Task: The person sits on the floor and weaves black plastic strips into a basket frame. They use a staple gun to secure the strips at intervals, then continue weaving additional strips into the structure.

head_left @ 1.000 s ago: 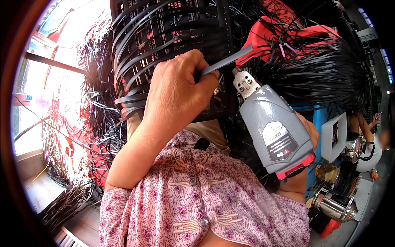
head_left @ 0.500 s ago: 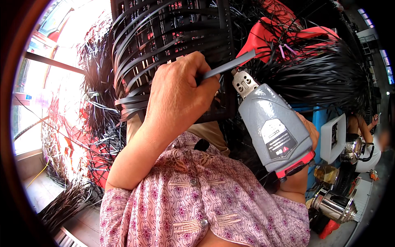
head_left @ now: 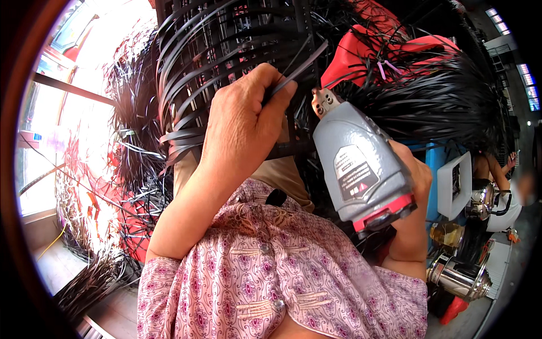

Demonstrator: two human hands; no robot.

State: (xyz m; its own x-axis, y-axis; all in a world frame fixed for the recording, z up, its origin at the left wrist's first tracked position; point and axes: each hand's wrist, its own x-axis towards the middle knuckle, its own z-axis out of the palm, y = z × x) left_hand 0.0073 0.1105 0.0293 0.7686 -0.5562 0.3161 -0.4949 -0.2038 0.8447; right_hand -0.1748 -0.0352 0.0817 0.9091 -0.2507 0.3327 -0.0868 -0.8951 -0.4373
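My left hand [head_left: 243,118] is closed, pinching a flat dark plastic strip [head_left: 307,63] between thumb and forefinger. The strip's free end slants up and to the right. A woven frame [head_left: 195,68] with curved rows of black strips stands just beyond this hand. On the right, my right hand [head_left: 416,169] is wrapped round a grey staple gun [head_left: 358,152] with a red and black end; the tool's body hides most of its fingers. The gun's metal nose [head_left: 324,101] points up and left, a short gap away from the strip.
Bundles of loose black strips [head_left: 440,101] lie at the right over a red plastic piece [head_left: 344,59]. More strips [head_left: 135,101] hang at the left. Farther right are a white plastic bin [head_left: 454,186], a metal kettle [head_left: 481,200] and another person's arm [head_left: 499,169].
The strip's free end has swung upward and away from the gun's nose. My right hand and the staple gun have shifted a little left. My left hand has tilted slightly.
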